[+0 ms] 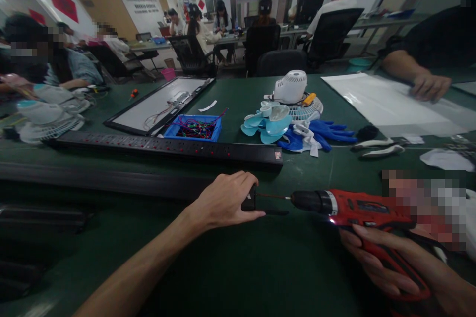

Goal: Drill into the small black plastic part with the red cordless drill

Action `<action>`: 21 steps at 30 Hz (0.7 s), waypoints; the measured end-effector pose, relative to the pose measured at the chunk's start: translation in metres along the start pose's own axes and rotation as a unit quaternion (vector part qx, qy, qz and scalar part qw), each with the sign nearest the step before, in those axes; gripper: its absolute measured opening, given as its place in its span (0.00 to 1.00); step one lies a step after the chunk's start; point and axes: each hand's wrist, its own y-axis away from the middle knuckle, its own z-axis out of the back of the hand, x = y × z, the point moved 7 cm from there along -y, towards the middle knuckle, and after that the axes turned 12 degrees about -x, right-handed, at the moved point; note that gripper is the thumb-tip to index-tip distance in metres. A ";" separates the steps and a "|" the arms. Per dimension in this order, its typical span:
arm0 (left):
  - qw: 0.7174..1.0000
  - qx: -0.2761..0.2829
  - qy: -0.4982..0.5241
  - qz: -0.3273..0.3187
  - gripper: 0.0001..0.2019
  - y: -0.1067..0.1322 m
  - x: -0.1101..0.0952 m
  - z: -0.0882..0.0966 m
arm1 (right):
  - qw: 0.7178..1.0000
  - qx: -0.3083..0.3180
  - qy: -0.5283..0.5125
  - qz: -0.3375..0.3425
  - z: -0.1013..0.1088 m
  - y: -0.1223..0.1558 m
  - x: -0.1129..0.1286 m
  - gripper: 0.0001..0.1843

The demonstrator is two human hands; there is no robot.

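Observation:
My left hand (225,200) is closed around the end of a long black bar (148,184) lying on the green table (260,267). My right hand (386,262) grips a red and black cordless drill (372,206) by its handle, its lamp lit. A long thin bit (273,195) runs from the chuck toward the bar's end. Whether its tip touches the bar, I cannot tell. Just beyond lies a black power strip (174,151) with a row of sockets and red marks. A small flat black piece (275,212) shows beside my left thumb.
Behind the strip are a blue tray (169,131) of wires, light-blue fan blades (266,121), a white fan (292,89) and blue gloves (330,130). Pliers (379,148) lie to the right. More black bars (40,218) lie at left. A co-worker's hand (431,84) rests near a white sheet (372,99).

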 end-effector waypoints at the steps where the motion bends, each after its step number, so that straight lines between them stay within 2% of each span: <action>1: 1.000 -0.002 -0.002 -0.001 0.25 0.000 0.000 0.000 | 1.000 -0.003 0.000 0.003 0.000 0.000 0.001 0.17; 16: 1.000 -0.002 -0.011 -0.004 0.27 0.000 -0.001 0.000 | 1.000 0.027 0.007 0.002 -0.001 0.002 0.001 0.19; 21: 1.000 0.005 -0.022 -0.001 0.27 0.000 -0.002 -0.002 | 1.000 0.017 -0.004 0.004 0.000 0.002 0.001 0.18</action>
